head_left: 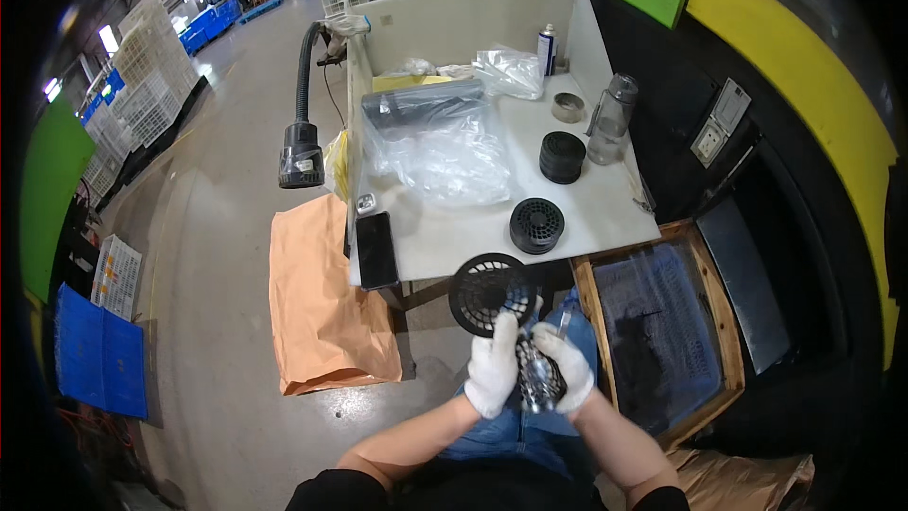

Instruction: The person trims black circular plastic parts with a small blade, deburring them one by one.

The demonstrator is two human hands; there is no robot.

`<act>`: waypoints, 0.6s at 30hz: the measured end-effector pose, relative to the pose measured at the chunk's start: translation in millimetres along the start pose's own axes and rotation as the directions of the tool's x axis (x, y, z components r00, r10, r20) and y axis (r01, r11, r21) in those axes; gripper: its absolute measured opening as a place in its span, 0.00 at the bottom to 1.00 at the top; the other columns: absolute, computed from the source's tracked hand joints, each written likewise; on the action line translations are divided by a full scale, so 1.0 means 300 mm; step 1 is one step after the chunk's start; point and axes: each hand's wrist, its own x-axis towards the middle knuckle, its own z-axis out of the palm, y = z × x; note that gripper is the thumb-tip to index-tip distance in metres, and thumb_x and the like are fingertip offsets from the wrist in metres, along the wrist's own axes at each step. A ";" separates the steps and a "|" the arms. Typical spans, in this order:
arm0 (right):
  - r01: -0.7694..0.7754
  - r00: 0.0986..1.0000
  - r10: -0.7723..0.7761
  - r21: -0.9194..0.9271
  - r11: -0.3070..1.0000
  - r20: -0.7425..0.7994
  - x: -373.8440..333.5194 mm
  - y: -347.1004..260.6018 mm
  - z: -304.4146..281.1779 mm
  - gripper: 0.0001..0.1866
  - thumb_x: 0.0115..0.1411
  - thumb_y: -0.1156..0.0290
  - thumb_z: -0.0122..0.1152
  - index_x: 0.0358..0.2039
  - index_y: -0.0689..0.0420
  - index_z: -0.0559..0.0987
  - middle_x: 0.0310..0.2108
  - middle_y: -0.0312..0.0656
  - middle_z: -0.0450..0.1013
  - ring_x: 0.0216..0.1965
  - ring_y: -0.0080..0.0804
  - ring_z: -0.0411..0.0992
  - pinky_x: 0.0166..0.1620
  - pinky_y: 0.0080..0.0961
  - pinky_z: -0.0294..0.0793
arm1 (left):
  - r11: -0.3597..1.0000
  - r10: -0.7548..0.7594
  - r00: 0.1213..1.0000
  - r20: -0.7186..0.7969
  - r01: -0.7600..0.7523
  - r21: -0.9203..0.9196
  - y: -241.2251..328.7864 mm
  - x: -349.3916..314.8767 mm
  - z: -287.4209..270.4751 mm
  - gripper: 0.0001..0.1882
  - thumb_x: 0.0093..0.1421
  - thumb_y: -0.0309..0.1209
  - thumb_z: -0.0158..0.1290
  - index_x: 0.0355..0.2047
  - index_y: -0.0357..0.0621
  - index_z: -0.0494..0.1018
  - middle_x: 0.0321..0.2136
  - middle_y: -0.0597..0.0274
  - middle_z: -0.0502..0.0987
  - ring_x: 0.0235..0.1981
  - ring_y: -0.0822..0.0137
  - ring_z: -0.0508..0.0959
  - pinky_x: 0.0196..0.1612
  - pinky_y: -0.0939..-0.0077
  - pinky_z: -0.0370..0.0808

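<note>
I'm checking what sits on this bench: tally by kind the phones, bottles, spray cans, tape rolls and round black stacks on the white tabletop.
Phone: 1
Clear bottle: 1
Spray can: 1
Tape roll: 1
Round black stacks: 2
Total: 6

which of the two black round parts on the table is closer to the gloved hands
The front black round part, near the front edge of the table; the other black round part stands farther back, beside the clear bottle.
</note>
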 end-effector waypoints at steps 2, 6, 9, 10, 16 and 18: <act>0.311 0.950 -0.232 -0.684 0.659 0.209 0.137 -0.076 -0.048 0.09 0.62 0.65 0.54 0.28 0.55 0.75 0.23 0.29 0.70 0.25 0.16 0.68 0.29 0.17 0.68 | 0.974 0.037 0.982 -0.185 0.006 0.228 -0.099 0.083 -0.089 0.24 0.66 0.45 0.41 0.42 0.34 0.74 0.32 0.54 0.79 0.30 0.68 0.77 0.37 0.73 0.73; 0.309 0.840 -0.542 -0.827 0.469 0.006 0.375 -0.264 -0.044 0.19 0.60 0.56 0.53 0.33 0.64 0.74 0.23 0.40 0.72 0.21 0.23 0.70 0.26 0.26 0.70 | 0.933 -0.345 0.928 -0.141 0.322 -0.161 -0.171 0.128 -0.178 0.23 0.66 0.45 0.40 0.40 0.36 0.75 0.29 0.57 0.79 0.27 0.70 0.77 0.31 0.76 0.74; 0.208 0.755 -0.655 -0.945 0.252 -0.008 0.492 -0.375 -0.057 0.28 0.57 0.57 0.56 0.52 0.63 0.67 0.38 0.51 0.74 0.38 0.41 0.75 0.41 0.35 0.73 | 0.942 -0.313 0.949 -0.037 0.315 0.111 -0.195 0.120 -0.200 0.26 0.66 0.48 0.39 0.40 0.36 0.74 0.25 0.53 0.78 0.25 0.64 0.78 0.33 0.71 0.75; 0.190 0.671 -0.735 -0.981 0.048 0.094 0.550 -0.394 -0.116 0.31 0.56 0.56 0.57 0.55 0.61 0.66 0.44 0.55 0.73 0.45 0.45 0.74 0.48 0.36 0.72 | 0.940 -0.317 0.948 -0.026 0.318 0.121 -0.164 0.122 -0.187 0.26 0.66 0.48 0.39 0.40 0.36 0.74 0.25 0.53 0.78 0.25 0.64 0.78 0.33 0.71 0.75; -0.176 0.779 -0.617 -0.984 -0.040 -0.114 0.457 -0.430 -0.011 0.40 0.52 0.48 0.60 0.60 0.57 0.61 0.52 0.57 0.68 0.54 0.52 0.67 0.55 0.39 0.66 | 0.509 -0.250 0.899 0.360 -0.195 0.838 -0.093 0.078 -0.251 0.20 0.62 0.45 0.47 0.37 0.38 0.75 0.34 0.46 0.76 0.38 0.47 0.76 0.43 0.66 0.72; -0.079 0.689 -0.720 -0.996 0.036 -0.081 0.389 -0.395 -0.028 0.37 0.52 0.46 0.59 0.56 0.59 0.67 0.50 0.58 0.70 0.52 0.51 0.69 0.54 0.38 0.67 | 0.481 -0.261 0.908 0.328 -0.173 0.860 -0.074 0.067 -0.235 0.17 0.60 0.40 0.50 0.36 0.38 0.75 0.37 0.48 0.76 0.39 0.51 0.77 0.43 0.67 0.72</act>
